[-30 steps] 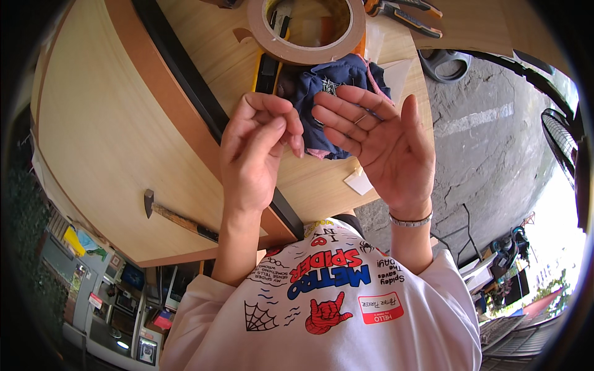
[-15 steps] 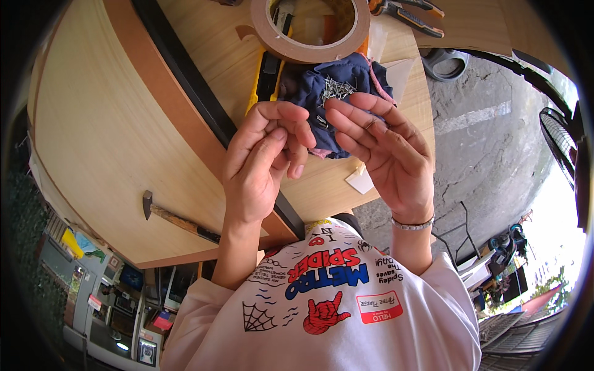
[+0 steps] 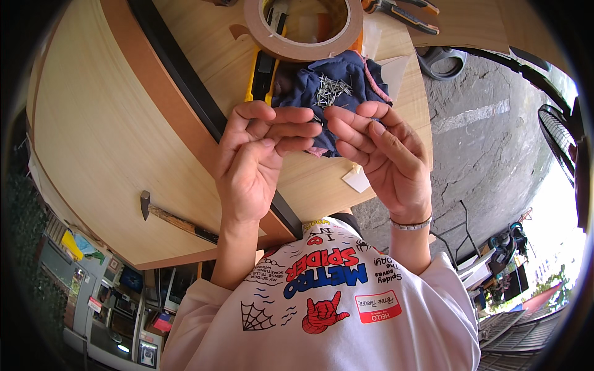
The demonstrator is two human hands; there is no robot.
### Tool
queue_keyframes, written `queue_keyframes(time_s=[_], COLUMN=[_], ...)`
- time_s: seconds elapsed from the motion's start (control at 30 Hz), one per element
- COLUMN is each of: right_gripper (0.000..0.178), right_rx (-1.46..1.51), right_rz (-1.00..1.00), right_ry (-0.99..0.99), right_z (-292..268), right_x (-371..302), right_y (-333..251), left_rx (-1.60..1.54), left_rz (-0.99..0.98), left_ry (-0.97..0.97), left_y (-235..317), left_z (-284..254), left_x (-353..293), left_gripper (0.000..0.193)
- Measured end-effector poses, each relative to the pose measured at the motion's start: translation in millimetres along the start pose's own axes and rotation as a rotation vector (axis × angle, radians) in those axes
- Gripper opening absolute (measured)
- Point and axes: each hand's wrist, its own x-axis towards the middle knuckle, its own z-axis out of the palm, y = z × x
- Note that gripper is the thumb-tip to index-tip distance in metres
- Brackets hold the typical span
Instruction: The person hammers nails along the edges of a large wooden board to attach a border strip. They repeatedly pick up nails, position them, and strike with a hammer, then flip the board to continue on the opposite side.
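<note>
My left hand [image 3: 250,161] is raised palm inward above the table, its fingers loosely bent and apart, with nothing visible in them. Facing it, my right hand [image 3: 393,164] has its fingers stretched out and its thumb near the index finger; I see nothing held there either. The fingertips of both come close to each other without touching. Just beyond them, a heap of small silver nails [image 3: 333,91] lies on a crumpled dark blue cloth [image 3: 362,71] with pink edging. My fingers cover the near part of the cloth.
Beyond the cloth is a brown tape roll [image 3: 260,38], with a yellow-black utility knife [image 3: 265,77] beside it. Pliers [image 3: 405,13] lie at the far right. A hammer [image 3: 179,221] rests on the large wooden panel [image 3: 105,136] at left. A small white piece [image 3: 357,179] sits near the table's edge.
My left fingers have straightened toward the right hand, and its thumb has come off the fingertips. My right thumb has moved in closer to its fingers. More of the nail heap shows.
</note>
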Motion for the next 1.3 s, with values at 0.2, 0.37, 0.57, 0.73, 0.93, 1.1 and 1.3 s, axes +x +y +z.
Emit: queue_keyframes(time_s=[0.2, 0.37, 0.57, 0.73, 0.93, 1.1, 1.3], right_gripper=[0.019, 0.013, 0.032, 0.017, 0.01, 0.011, 0.015], right_rx=[0.043, -0.829, -1.664, -1.592, -1.909, -2.023, -2.039], right_rz=[-0.001, -0.273, -0.591, -0.661, -0.792, -0.804, -0.778], right_ry=[0.005, 0.034, -0.159, 0.242, 0.178, 0.16, 0.099], right_z=[-1, 20, 41, 12, -1, 6, 9], right_x=[0, -15, -23, 20, 56, 51, 48], right_y=[0, 2, 10, -8, -8, -10, -10], left_rx=[-0.009, -0.059, -0.08, 0.169, 0.518, 0.518, 0.462], left_rz=[0.002, -0.157, -0.277, -0.231, -0.161, -0.187, -0.202], left_ry=[0.073, 0.037, 0.123, 0.009, 0.035, 0.044, 0.051], left_y=[-7, -4, -28, -27, -17, -12, -8], left_z=[1, 4, 23, 15, 19, 15, 16], left_x=[-2, -9, -25, -25, -33, -33, -44], left_gripper=[0.034, 0.028, 0.04, 0.049, 0.048, 0.05, 0.048])
